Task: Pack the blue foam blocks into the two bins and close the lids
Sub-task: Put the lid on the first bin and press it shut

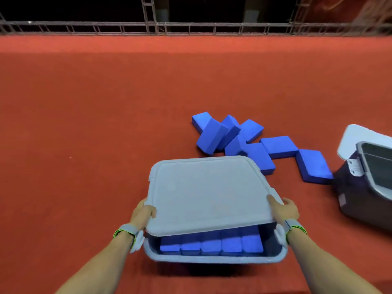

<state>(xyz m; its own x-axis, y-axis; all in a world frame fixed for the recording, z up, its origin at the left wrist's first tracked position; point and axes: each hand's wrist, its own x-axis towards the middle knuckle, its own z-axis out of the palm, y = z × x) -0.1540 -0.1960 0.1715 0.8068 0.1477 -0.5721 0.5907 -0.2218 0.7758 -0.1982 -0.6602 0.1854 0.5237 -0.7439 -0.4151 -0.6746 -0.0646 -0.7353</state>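
Bare forearms; each wrist wears a grey band (pixel 126 229) edged neon green.

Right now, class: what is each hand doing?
Left hand: closed on the grey lid's left edge.
Right hand: closed on its right edge.

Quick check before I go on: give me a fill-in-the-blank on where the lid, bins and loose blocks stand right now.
1. Both hands, left hand and right hand, grip the grey lid by its two ____.
2. The near bin under it holds a row of ____ foam blocks.
3. The loose blocks lie on the red ____.
4. The far bin, at right, stands ____, its white lid behind it.

Missing words: sides; blue; floor; open
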